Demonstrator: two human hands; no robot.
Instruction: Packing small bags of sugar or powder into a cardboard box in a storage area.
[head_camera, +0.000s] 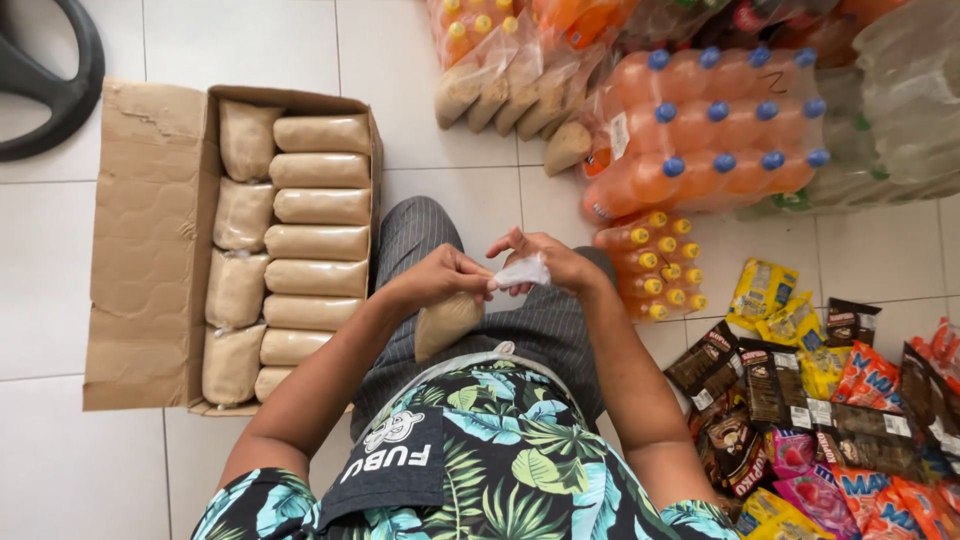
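Both hands are meeting over the lap: the left hand (440, 275) is pinching the neck of a clear bag of tan powder (445, 322) hanging below it, while the right hand (550, 262), equally near, is gripping its white top (522, 272).
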